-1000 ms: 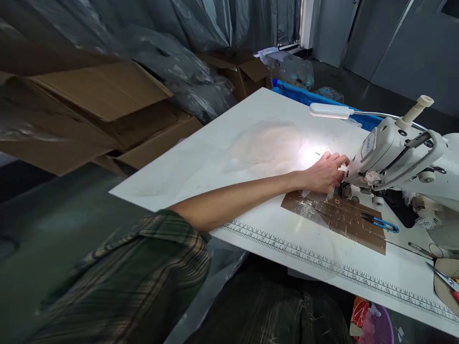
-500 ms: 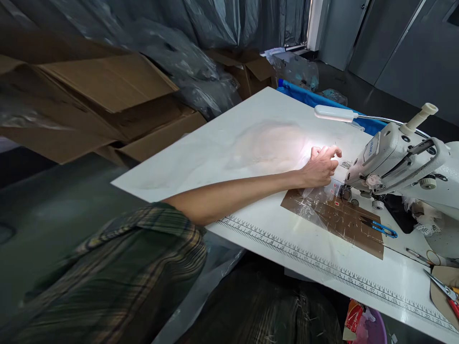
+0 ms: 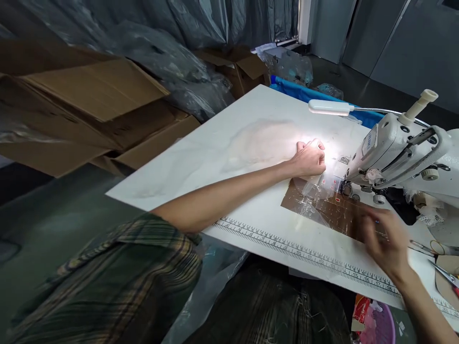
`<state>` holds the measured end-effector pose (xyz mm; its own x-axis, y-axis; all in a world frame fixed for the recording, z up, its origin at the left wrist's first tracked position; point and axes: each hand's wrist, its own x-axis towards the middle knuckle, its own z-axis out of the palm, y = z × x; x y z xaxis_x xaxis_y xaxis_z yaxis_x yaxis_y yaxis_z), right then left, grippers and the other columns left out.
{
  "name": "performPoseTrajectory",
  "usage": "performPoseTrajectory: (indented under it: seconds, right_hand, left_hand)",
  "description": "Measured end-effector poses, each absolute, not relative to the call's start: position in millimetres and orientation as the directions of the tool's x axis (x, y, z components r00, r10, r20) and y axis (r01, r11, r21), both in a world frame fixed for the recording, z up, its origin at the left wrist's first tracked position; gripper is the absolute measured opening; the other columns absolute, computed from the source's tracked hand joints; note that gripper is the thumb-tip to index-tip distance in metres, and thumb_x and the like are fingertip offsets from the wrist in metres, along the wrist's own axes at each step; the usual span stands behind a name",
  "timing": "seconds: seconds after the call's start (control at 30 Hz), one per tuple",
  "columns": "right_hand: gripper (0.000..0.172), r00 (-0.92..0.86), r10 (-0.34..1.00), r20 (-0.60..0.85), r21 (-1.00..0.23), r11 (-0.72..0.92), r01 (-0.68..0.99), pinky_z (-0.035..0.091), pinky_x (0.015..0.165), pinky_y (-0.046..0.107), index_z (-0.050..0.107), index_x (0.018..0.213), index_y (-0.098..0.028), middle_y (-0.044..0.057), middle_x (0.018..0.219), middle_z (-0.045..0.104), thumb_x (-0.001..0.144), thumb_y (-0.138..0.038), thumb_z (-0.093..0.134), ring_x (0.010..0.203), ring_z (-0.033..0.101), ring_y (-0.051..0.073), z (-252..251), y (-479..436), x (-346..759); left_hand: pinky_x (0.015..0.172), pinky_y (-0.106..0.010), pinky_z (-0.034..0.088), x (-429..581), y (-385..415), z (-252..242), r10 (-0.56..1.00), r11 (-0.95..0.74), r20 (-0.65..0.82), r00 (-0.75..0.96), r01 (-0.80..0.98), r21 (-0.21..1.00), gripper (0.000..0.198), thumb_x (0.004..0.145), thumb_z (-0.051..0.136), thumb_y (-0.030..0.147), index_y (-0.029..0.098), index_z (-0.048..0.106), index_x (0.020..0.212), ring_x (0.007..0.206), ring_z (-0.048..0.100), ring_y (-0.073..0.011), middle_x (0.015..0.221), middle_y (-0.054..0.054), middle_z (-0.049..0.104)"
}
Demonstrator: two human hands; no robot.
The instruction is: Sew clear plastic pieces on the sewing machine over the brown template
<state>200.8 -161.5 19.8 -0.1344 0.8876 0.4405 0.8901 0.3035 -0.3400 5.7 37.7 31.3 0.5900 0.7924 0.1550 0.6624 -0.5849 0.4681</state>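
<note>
My left hand [image 3: 310,158] is closed, its fingers curled in the bright lamp light left of the white sewing machine [image 3: 380,148]. Whatever those fingers may hold is lost in the glare. Just below it, clear plastic film [image 3: 313,203] covers part of a brown sheet [image 3: 296,200] on the table. My right hand [image 3: 387,239], smeared by motion, hovers over or touches the right part of that sheet. Its fingers bend down where the blue thread snips lay. Only a hint of blue shows there, so I cannot tell whether it grips them.
A printed ruler strip [image 3: 297,251] follows the front edge of the white table [image 3: 172,167]. Scissors [image 3: 446,276] lie at far right. A lamp [image 3: 330,107] hangs over the tabletop. Cardboard boxes [image 3: 96,88] stand at left, and a purple bin [image 3: 387,322] sits below the edge.
My right hand has come in from the lower right and now covers the place of the blue snips. My left hand has shifted slightly left and its fingers have curled in tighter.
</note>
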Motion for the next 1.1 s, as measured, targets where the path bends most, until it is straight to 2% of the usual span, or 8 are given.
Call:
performPoseTrajectory:
  seconds: [0.1,0.2,0.27,0.33,0.5,0.67,0.83,1.1]
  right_hand:
    - [0.035,-0.262,0.847,0.463,-0.241,0.405,0.882,0.055,0.082,0.041,0.063,0.124,-0.015,0.014,0.106,0.065,0.098,-0.028,0.043,0.096,0.061,0.025,4.2,-141.3,178.4]
    - [0.035,-0.306,0.850,0.428,-0.123,0.390,0.913,0.054,0.078,0.044,0.066,0.122,-0.015,0.016,0.103,0.062,0.097,-0.027,0.044,0.091,0.057,0.027,-3.2,-127.9,164.1]
    - [0.033,-0.288,0.857,0.428,-0.121,0.370,0.921,0.053,0.080,0.044,0.068,0.119,-0.016,0.015,0.102,0.059,0.098,-0.026,0.044,0.092,0.055,0.027,-3.9,-126.9,161.7]
    - [0.033,-0.259,0.859,0.442,-0.152,0.357,0.922,0.053,0.082,0.043,0.068,0.118,-0.015,0.015,0.102,0.057,0.098,-0.025,0.044,0.094,0.054,0.027,-3.4,-129.8,162.5]
    - [0.032,-0.193,0.862,0.470,-0.193,0.313,0.930,0.053,0.079,0.042,0.068,0.118,-0.013,0.016,0.103,0.055,0.097,-0.024,0.047,0.094,0.054,0.026,-5.2,-135.7,165.4]
    - [0.034,-0.128,0.854,0.504,-0.222,0.272,0.937,0.052,0.078,0.043,0.067,0.123,-0.016,0.014,0.102,0.055,0.095,-0.026,0.050,0.091,0.053,0.026,-10.6,-134.4,165.6]
    - [0.034,-0.124,0.838,0.531,-0.200,0.266,0.943,0.053,0.073,0.040,0.067,0.121,-0.014,0.014,0.098,0.055,0.097,-0.028,0.046,0.088,0.054,0.025,-11.3,-131.4,165.4]
    - [0.035,-0.146,0.836,0.529,-0.141,0.256,0.956,0.052,0.066,0.038,0.067,0.118,-0.013,0.014,0.094,0.055,0.099,-0.031,0.044,0.079,0.053,0.023,-9.2,-129.0,167.5]
  left_hand:
    - [0.096,-0.050,0.028,2.7,35.1,30.8,0.789,-0.580,0.138,0.599,0.653,0.488,0.012,0.072,0.057,0.017,0.013,0.057,0.061,0.116,0.052,-0.0302,0.117,-0.011,0.059]
    - [0.095,-0.051,0.029,-2.6,30.1,31.9,0.756,-0.639,0.209,0.621,0.631,0.439,0.011,0.072,0.056,0.017,0.015,0.063,0.080,0.117,0.051,-0.0323,0.122,-0.014,0.058]
    - [0.094,-0.050,0.030,-5.2,23.9,33.1,0.694,-0.717,0.297,0.656,0.595,0.362,0.024,0.074,0.052,0.014,0.015,0.063,0.095,0.112,0.054,-0.0309,0.127,-0.016,0.057]
    - [0.094,-0.048,0.031,-5.7,15.2,33.0,0.581,-0.812,0.326,0.746,0.504,0.295,0.026,0.081,0.047,0.015,0.015,0.064,0.101,0.103,0.057,-0.0266,0.126,-0.014,0.060]
    - [0.097,-0.048,0.028,-0.1,-4.7,21.9,0.325,-0.942,0.244,0.914,0.291,0.165,0.032,0.097,0.038,0.024,0.016,0.067,0.105,0.097,0.059,-0.0236,0.114,-0.010,0.068]
    - [0.097,-0.048,0.025,4.8,-4.1,9.0,0.317,-0.948,0.243,0.917,0.300,0.104,0.038,0.100,0.032,0.023,0.013,0.062,0.121,0.111,0.055,-0.0272,0.124,-0.014,0.064]
    - [0.096,-0.046,0.026,6.8,2.9,4.0,0.330,-0.941,0.274,0.903,0.290,0.175,0.039,0.101,0.031,0.023,0.016,0.057,0.129,0.123,0.050,-0.0275,0.135,-0.014,0.059]
    - [0.097,-0.046,0.028,8.6,1.8,-0.8,0.342,-0.938,0.339,0.876,0.297,0.179,0.035,0.101,0.033,0.024,0.017,0.059,0.124,0.118,0.054,-0.0271,0.135,-0.013,0.060]
